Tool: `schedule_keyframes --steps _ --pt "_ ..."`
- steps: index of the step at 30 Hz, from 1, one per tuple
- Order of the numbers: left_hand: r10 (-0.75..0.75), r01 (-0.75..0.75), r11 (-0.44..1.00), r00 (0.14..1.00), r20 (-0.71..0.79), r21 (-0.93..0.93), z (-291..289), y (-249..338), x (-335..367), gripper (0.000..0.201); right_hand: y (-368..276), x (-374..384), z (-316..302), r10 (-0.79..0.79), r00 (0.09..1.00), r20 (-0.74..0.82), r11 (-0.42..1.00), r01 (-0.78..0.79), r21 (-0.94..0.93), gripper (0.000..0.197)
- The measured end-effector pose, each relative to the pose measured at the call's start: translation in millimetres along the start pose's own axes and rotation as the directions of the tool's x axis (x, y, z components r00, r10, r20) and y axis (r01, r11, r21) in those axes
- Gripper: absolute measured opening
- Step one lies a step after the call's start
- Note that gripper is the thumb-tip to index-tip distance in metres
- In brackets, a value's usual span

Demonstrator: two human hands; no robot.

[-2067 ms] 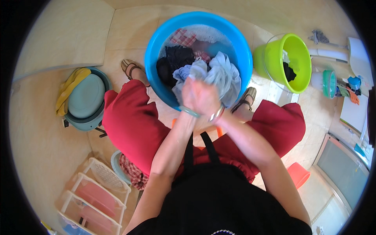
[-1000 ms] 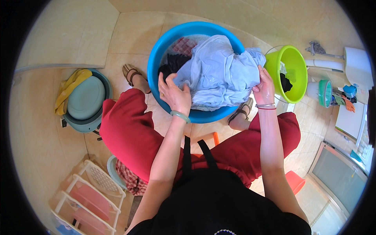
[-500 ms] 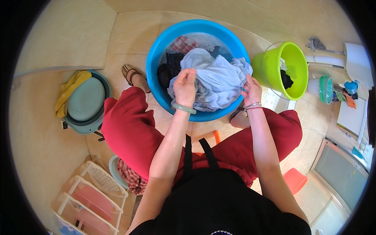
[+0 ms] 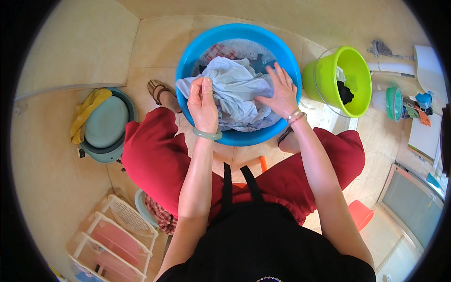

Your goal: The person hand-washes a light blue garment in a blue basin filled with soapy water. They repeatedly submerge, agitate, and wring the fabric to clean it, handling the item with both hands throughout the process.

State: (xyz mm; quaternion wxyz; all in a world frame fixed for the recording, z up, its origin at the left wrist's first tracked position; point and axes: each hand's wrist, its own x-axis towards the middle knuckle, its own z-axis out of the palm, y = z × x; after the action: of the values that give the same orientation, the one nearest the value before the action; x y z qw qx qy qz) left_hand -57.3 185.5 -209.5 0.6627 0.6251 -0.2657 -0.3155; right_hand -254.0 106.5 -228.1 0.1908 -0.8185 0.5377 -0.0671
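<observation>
A wet pale blue garment (image 4: 235, 89) lies bunched in a round blue basin (image 4: 287, 51). My left hand (image 4: 203, 103), with a green bangle at the wrist, is closed on the garment at its left, where a fold hangs over the basin's rim. My right hand (image 4: 280, 93) has its fingers spread above the garment's right side, with the thumb by the cloth. Behind the garment, soapy water (image 4: 244, 45) shows in the basin with a red checked cloth (image 4: 219, 51) in it. Most other laundry there is covered.
A lime green bucket (image 4: 312, 77) with dark and white cloth inside stands right of the basin. At left are grey-green stacked basins (image 4: 104, 123) with a yellow cloth (image 4: 89, 110). A white rack (image 4: 117, 239) sits lower left, a coral pail (image 4: 361, 214) lower right.
My right hand has let go of the garment's right edge and spread its fingers. My left hand has moved left, drawing the cloth toward the basin's left rim and over the dark laundry.
</observation>
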Motion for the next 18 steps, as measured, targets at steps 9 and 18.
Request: schedule_keyframes --steps 9,18 --pt "-0.641 0.673 0.462 0.704 0.307 -0.578 25 -13 -20 0.073 -3 -1 -12 0.214 0.974 -0.08 0.585 -0.062 0.809 0.031" --pt "-0.559 0.749 0.42 0.658 0.504 -0.513 30 -49 -33 0.07 -47 -63 -10 -0.193 0.961 0.196 0.612 -0.039 0.79 0.046"
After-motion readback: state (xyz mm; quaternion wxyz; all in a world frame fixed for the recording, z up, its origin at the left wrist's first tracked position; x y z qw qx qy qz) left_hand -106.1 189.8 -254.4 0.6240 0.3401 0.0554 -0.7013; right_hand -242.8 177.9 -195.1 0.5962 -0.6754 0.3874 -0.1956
